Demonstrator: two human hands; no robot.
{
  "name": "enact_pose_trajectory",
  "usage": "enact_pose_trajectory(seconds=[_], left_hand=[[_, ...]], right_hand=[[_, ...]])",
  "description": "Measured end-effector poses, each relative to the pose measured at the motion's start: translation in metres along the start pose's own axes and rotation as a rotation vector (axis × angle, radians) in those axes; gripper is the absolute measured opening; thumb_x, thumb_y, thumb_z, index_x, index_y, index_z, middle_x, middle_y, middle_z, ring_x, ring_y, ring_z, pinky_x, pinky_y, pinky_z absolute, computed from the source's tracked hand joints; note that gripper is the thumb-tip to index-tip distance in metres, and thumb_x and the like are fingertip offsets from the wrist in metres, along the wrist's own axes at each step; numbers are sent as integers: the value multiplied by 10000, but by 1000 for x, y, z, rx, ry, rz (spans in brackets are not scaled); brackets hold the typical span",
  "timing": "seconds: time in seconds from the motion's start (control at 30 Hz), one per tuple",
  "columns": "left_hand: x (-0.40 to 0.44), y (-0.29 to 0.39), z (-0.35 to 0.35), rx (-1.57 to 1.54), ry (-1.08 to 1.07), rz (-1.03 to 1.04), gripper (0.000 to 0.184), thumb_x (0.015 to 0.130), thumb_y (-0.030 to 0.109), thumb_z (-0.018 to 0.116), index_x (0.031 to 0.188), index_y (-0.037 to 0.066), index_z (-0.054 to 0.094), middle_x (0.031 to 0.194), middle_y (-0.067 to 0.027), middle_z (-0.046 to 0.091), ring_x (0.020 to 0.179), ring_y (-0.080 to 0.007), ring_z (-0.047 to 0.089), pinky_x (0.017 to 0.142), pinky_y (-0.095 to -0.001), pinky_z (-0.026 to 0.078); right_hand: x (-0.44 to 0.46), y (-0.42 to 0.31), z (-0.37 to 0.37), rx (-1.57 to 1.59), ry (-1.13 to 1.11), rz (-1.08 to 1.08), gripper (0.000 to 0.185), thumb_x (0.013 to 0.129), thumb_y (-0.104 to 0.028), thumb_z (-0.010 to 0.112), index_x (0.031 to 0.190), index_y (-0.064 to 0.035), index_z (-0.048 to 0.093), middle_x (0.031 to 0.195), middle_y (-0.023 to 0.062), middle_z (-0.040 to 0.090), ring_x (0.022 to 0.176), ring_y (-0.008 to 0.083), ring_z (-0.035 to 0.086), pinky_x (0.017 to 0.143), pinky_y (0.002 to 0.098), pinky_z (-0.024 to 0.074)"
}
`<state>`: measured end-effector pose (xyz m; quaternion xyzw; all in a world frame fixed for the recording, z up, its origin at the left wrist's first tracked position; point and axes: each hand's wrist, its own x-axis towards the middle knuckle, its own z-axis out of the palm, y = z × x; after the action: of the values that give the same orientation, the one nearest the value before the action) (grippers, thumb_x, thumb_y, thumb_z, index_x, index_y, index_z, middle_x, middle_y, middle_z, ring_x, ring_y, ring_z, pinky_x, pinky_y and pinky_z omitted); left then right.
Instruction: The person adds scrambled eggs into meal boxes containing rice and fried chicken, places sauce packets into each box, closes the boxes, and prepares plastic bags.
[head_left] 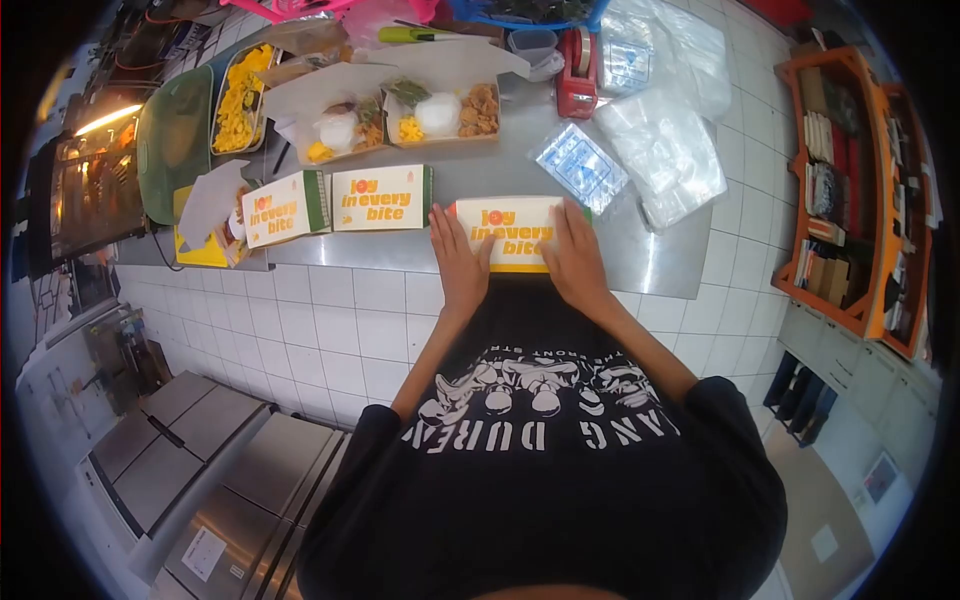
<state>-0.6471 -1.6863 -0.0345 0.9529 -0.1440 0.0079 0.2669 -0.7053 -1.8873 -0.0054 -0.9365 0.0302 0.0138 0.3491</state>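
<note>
A closed cardboard meal box (512,222), printed "joy in every bite", lies at the near edge of the steel table, right in front of my body. My left hand (462,265) grips its left end, fingers lying over the lid. At the opposite end my right hand (579,260) holds it the same way. Just left of it sits a second closed meal box (382,197), and beyond that a third closed box (287,208). Behind them, an open box (408,137) and its neighbour hold rice, fried pieces, greens and something yellow.
Clear plastic bags (665,160) and a blue-printed packet (581,166) lie on the steel table (655,260) to the right. A red tape dispenser (577,75) stands behind. A tray of yellow food (243,95) is at the left. An orange shelf (835,180) stands at far right.
</note>
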Motion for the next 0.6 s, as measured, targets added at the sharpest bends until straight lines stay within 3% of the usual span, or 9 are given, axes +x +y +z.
enact_pose_trajectory(seconds=[0.03, 0.07, 0.13, 0.17, 0.23, 0.37, 0.43, 0.6], left_hand=[[-1, -1, 2, -46, 18, -10, 768, 986, 270, 572, 1517, -75, 138, 1506, -322, 304, 1415, -440, 285, 1167, -470, 234], [-3, 1, 0, -45, 20, -14, 768, 986, 270, 572, 1517, -75, 138, 1506, -322, 304, 1415, -440, 285, 1167, -470, 234], [3, 7, -7, -738, -114, -356, 701, 977, 208, 581, 1490, -103, 217, 1509, -282, 326, 1397, -344, 357, 1123, -398, 323], [4, 6, -8, -739, -108, -352, 701, 977, 208, 581, 1490, -103, 217, 1509, -282, 326, 1397, -344, 357, 1123, -398, 323], [8, -1, -12, -982, -188, -455, 633, 983, 193, 578, 1469, -94, 291, 1432, -218, 456, 1287, -226, 481, 1059, -310, 386], [28, -2, -58, -947, -352, -551, 580, 974, 274, 608, 1397, -83, 435, 1288, -158, 585, 1169, -175, 551, 997, -290, 428], [42, -4, -77, -811, -463, -667, 545, 970, 355, 607, 1307, -69, 548, 1193, -126, 640, 1089, -156, 586, 964, -275, 433], [46, -4, -79, -867, -524, -716, 520, 973, 364, 597, 1299, -41, 571, 1184, -96, 647, 1049, -132, 591, 956, -255, 423]], right_hand=[[4, 3, 10, 72, 132, 76, 556, 976, -272, 551, 1410, 52, 428, 1526, 281, 279, 1413, 423, 289, 1146, 484, 260], [1, 3, 24, 72, 128, 73, 556, 976, -272, 551, 1410, 52, 428, 1526, 281, 279, 1413, 423, 289, 1146, 484, 260], [3, 3, 44, 349, 322, 207, 576, 1006, -284, 501, 1448, 58, 359, 1467, 305, 375, 1377, 422, 362, 1126, 446, 301], [6, 2, 40, 349, 324, 201, 576, 1006, -284, 501, 1448, 58, 359, 1467, 305, 375, 1377, 422, 362, 1126, 446, 301], [13, 4, 31, 596, 152, 558, 509, 1025, -299, 452, 1375, 71, 450, 1293, 300, 559, 1242, 397, 532, 1039, 414, 403], [26, 23, 2, 544, 44, 544, 503, 1014, -357, 463, 1256, 74, 557, 1117, 267, 663, 1072, 360, 643, 932, 396, 473], [34, 8, -33, 665, -114, 664, 531, 986, -422, 504, 1153, 68, 621, 1056, 239, 690, 1010, 329, 668, 873, 394, 492], [33, 15, -15, 543, 14, 648, 559, 958, -452, 543, 1160, 63, 627, 1030, 239, 695, 953, 341, 672, 863, 402, 496]])
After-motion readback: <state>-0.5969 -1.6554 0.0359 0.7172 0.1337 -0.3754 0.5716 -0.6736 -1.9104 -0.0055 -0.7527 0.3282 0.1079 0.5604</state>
